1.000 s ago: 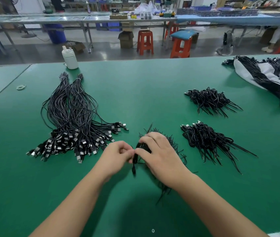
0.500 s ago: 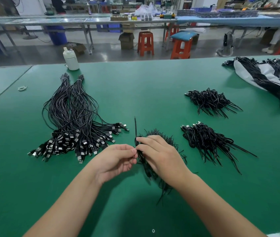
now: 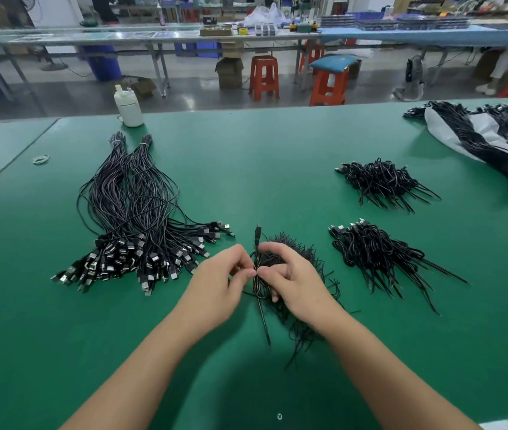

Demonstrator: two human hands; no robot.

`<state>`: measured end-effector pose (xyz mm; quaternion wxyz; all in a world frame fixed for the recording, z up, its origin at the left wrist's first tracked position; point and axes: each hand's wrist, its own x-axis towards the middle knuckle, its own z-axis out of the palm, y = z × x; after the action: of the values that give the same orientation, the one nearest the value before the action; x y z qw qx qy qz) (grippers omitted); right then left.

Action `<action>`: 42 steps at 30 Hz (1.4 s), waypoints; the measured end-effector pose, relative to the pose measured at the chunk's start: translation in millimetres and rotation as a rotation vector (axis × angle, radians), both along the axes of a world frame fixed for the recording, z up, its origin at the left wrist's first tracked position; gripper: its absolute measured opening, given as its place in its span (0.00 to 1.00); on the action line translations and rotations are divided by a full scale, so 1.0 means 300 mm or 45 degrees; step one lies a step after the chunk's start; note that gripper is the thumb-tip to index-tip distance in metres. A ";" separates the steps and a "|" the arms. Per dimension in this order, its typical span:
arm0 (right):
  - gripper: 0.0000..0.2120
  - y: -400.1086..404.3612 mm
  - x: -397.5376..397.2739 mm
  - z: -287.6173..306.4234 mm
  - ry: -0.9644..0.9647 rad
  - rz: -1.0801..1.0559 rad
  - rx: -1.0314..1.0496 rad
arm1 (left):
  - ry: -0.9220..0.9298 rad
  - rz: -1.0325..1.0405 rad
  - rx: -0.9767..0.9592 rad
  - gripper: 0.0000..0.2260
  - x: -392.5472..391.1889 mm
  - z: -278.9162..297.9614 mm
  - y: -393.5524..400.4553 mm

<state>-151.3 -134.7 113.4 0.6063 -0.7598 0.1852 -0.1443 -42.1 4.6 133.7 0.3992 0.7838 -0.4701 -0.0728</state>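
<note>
From the head camera, a thin black cable is held just above the near left edge of a small heap of cables that are already wound. The left hand pinches it between thumb and forefinger. The right hand pinches it from the other side, its remaining fingers curled in. The fingertips of the two hands almost meet on the same spot.

The cable's long axis runs away from the person. Its plug end stands up past the fingers on the far side, and its bare tail trails back toward the body. A tight loop hangs at the pinch. Both hands are equally near, so I judge that the next wrap depends on which hand lets go to pass the tail round.

The cable looks smooth, limp and rubbery, and its plug is small and hard. Left of the heap lies a long bundle of unwound cables with shiny metal plugs. Right of the heap are two bristly piles of wound ones. Everything lies on a matt green table.
</note>
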 end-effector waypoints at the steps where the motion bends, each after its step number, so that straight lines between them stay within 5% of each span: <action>1: 0.13 -0.001 -0.003 0.001 -0.007 0.010 0.017 | -0.034 -0.012 -0.009 0.09 -0.002 0.000 0.000; 6: 0.13 0.009 -0.001 -0.001 -0.089 0.022 0.119 | -0.041 0.000 -0.036 0.08 0.002 -0.008 -0.005; 15: 0.13 0.029 -0.005 0.011 -0.162 0.008 0.062 | 0.437 0.047 -0.076 0.09 0.015 -0.007 -0.020; 25: 0.13 0.003 0.012 -0.009 -0.136 -0.162 0.287 | -0.190 -0.001 -0.070 0.07 -0.025 0.003 -0.023; 32: 0.01 0.001 0.018 0.016 -0.138 -0.107 0.275 | -0.566 -0.036 -0.002 0.07 -0.039 -0.009 -0.022; 37: 0.13 0.005 0.007 0.021 -0.153 0.044 0.344 | -0.195 0.127 -0.132 0.03 -0.038 -0.015 -0.024; 40: 0.22 0.003 0.003 0.021 -0.101 0.098 0.172 | 0.004 0.193 -0.155 0.07 -0.018 -0.020 -0.024; 42: 0.20 0.004 0.002 0.025 -0.078 0.085 0.077 | 0.027 0.188 -0.158 0.09 -0.013 -0.017 -0.024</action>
<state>-150.6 -133.6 120.9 0.6387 -0.7422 0.1454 -0.1417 -46.0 -2.7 128.4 0.4561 0.7893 -0.4105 -0.0223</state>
